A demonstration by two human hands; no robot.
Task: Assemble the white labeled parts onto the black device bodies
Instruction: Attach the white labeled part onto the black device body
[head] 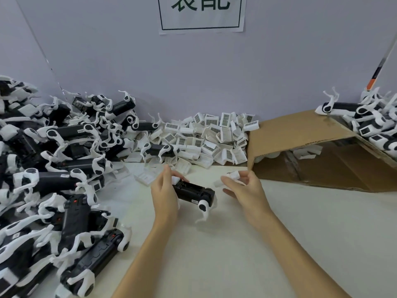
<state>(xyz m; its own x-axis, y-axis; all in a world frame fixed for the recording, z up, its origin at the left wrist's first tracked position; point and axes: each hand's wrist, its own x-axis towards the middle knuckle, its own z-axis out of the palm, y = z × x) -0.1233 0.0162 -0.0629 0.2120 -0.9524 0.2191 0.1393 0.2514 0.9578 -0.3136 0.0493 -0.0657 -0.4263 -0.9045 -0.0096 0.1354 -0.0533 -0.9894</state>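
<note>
My left hand (164,190) grips a black device body (194,193) with white legs, holding it just above the table in the centre. My right hand (242,186) pinches a small white labeled part (225,178) a short way to the right of the body, apart from it. A heap of white labeled parts (206,138) with barcode stickers lies against the back wall. A large pile of black device bodies (53,168) with white legs fills the left side.
An open cardboard box (300,151) lies on its side at the right, with more black and white devices (373,125) stacked on top of it. A paper sign (202,14) hangs on the wall. The white tabletop (214,244) spreads under my forearms.
</note>
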